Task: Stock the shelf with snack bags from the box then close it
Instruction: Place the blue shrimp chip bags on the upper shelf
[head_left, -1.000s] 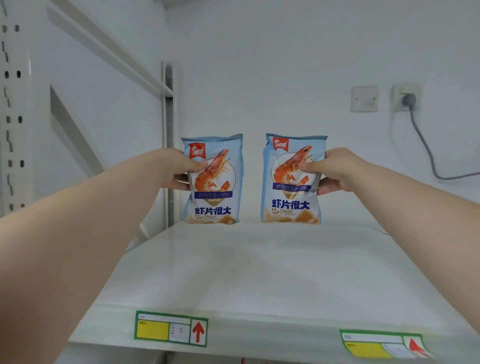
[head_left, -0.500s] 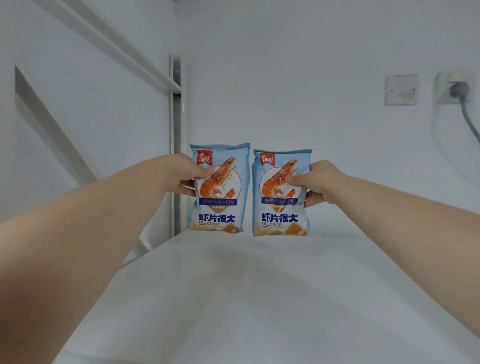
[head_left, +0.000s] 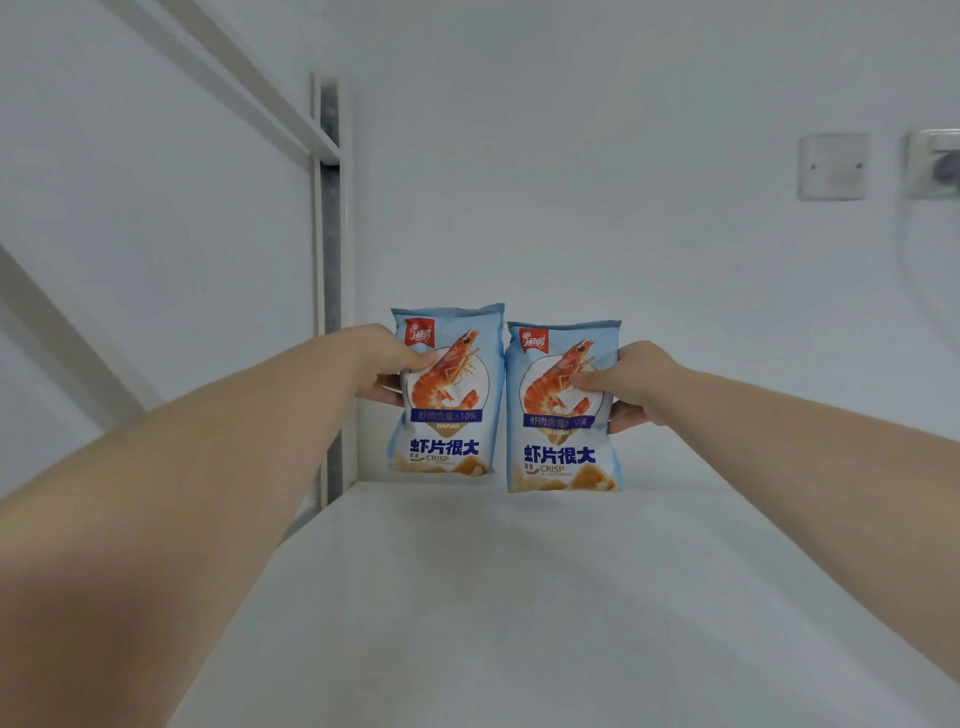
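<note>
Two light-blue snack bags with an orange shrimp picture stand upright side by side at the back of the white shelf (head_left: 519, 597). My left hand (head_left: 387, 366) grips the left snack bag (head_left: 447, 436) by its left edge. My right hand (head_left: 631, 384) grips the right snack bag (head_left: 563, 452) by its right edge, thumb on the front. The two bags touch along their inner edges. The right bag's bottom rests on the shelf; the left one sits slightly farther back. The box is out of view.
A white upright post (head_left: 332, 291) and slanted braces bound the shelf on the left. On the white back wall to the right are a switch plate (head_left: 832, 166) and a socket with a plug (head_left: 937, 163).
My right hand has slid its bag leftward until it touches the left bag. The view has moved closer, so the shelf's front edge with price labels is out of frame.
</note>
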